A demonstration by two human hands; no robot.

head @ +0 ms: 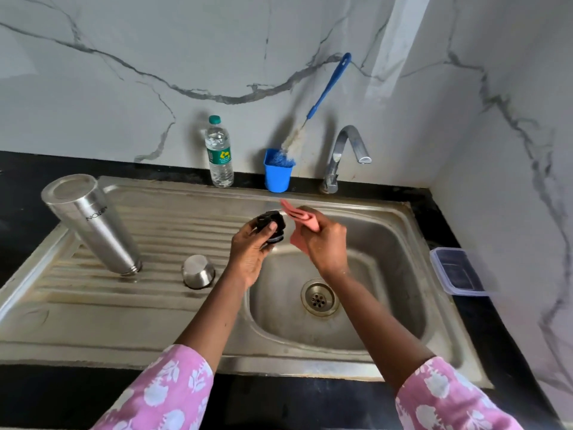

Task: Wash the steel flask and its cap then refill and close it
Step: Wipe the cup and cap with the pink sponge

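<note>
Hands: left (250,254) on cap (273,225), right (326,245) on cloth (298,215); flask (93,226) lettering upside-down

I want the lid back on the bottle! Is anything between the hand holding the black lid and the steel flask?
Only the small steel cup, upside down on the draining board between the left hand with the black lid and the steel flask. It sits low, so the hand could probably pass over it.

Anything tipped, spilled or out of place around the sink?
Nothing spilled or damaged. The steel flask stands mouth-down on the drainboard, leaning in this wide-angle view, with the steel cup inverted beside it; both look set to drain. The left hand holds the black cap, right hand a pink cloth.
</note>
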